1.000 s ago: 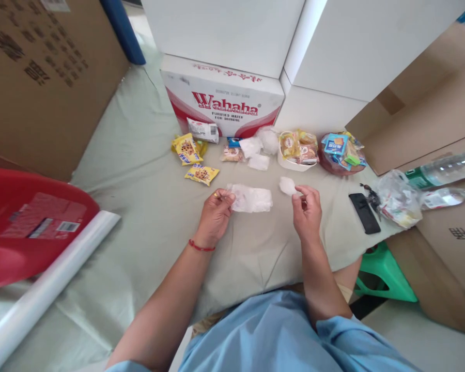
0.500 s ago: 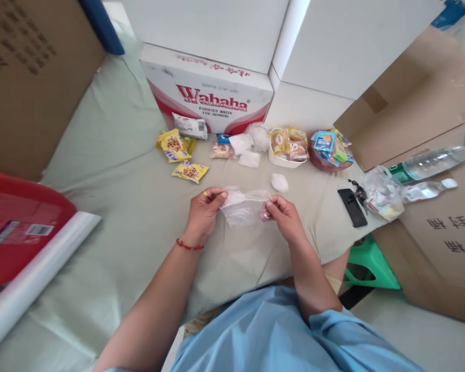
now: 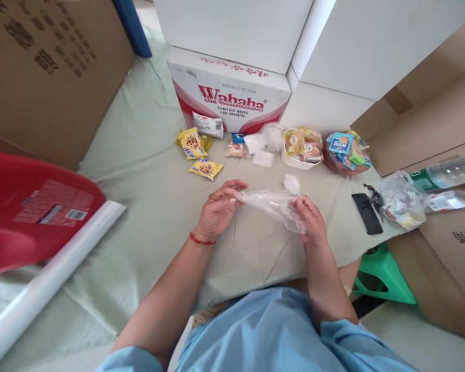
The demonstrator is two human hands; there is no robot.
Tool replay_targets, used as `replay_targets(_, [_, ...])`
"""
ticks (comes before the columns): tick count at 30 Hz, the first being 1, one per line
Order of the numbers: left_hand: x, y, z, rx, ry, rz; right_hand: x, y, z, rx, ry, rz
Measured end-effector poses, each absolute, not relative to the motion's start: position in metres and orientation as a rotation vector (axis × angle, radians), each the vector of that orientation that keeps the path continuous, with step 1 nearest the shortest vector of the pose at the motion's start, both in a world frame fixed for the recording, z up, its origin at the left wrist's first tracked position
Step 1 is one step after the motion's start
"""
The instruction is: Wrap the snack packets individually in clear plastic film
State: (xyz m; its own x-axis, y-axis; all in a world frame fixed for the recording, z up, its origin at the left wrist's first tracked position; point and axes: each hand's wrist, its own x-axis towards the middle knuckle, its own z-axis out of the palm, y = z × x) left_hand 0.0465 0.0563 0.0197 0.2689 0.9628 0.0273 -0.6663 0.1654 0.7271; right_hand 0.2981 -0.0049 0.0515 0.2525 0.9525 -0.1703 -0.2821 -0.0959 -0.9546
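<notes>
A clear plastic bag (image 3: 269,202) is stretched between my two hands just above the pale green cloth (image 3: 147,196). My left hand (image 3: 219,209), with a ring and a red wrist cord, pinches the bag's left end. My right hand (image 3: 309,222) is closed round the bag's right end. A small white crumpled wad (image 3: 292,183) lies on the cloth just beyond my right hand. I cannot tell whether anything is inside the bag.
Yellow biscuit packets (image 3: 205,168) and small snack packs (image 3: 236,149) lie near a Wahaha box (image 3: 232,98). A white bowl (image 3: 300,163) and a red bowl (image 3: 344,168) hold snacks. A black phone (image 3: 367,213), bagged items (image 3: 399,201), water bottles (image 3: 445,170), a red basin (image 3: 31,212) and a film roll (image 3: 50,279) surround them.
My right hand left the white wad on the cloth and took hold of the bag's right end. Both hands then lifted the bag and pulled it out lengthwise.
</notes>
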Motion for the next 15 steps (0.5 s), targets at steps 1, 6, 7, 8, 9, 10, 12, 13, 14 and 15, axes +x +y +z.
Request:
replay_targets(1, [0.048,0.056,0.021,0.663,0.47,1.193,0.296,-0.006,0.053,-1.189,-0.748,1.204])
replay_targets(6, [0.059,0.049,0.02,0.45,0.361,1.067,0.271,-0.016,0.054,-1.06,-0.82,1.329])
replay_targets(7, [0.062,0.047,0.018,0.444,0.357,1.051,0.265,-0.018,0.053,-1.054,-0.85,1.328])
replay_targets(8, [0.064,0.045,0.016,0.461,0.365,1.035,0.259,-0.019,0.051,-1.052,-0.876,1.324])
replay_targets(9, [0.066,0.043,0.014,0.497,0.383,1.012,0.253,-0.02,0.05,-1.047,-0.893,1.326])
replay_targets(10, [0.067,0.042,0.012,0.545,0.406,0.976,0.25,-0.02,0.05,-1.037,-0.898,1.337])
replay_targets(12, [0.067,0.041,0.011,0.642,0.446,0.885,0.247,-0.019,0.05,-1.008,-0.88,1.369])
replay_targets(13, [0.066,0.042,0.011,0.68,0.459,0.846,0.249,-0.018,0.051,-1.0,-0.862,1.375])
replay_targets(14, [0.064,0.043,0.012,0.708,0.468,0.825,0.252,-0.016,0.052,-1.004,-0.838,1.362])
replay_targets(15, [0.061,0.044,0.013,0.731,0.478,0.82,0.257,-0.014,0.054,-1.019,-0.814,1.33])
